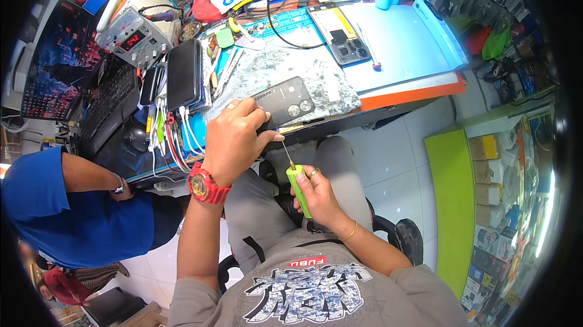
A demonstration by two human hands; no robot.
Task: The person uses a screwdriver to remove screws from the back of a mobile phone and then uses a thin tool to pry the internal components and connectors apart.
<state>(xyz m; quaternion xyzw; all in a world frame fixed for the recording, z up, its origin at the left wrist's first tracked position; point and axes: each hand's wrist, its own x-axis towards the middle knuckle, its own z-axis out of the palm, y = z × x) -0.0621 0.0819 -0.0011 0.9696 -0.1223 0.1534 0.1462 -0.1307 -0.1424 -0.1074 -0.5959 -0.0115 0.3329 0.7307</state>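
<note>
We judge we are at the screw-driving step: our left hand pins the dark phone at the bench's near edge while our right hand grips the green-handled screwdriver, whose tip must next seat squarely.

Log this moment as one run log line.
left hand: holds dark phone at bench edge | right hand: grips green screwdriver, tip at phone's lower edge | phone: camera side up
</note>
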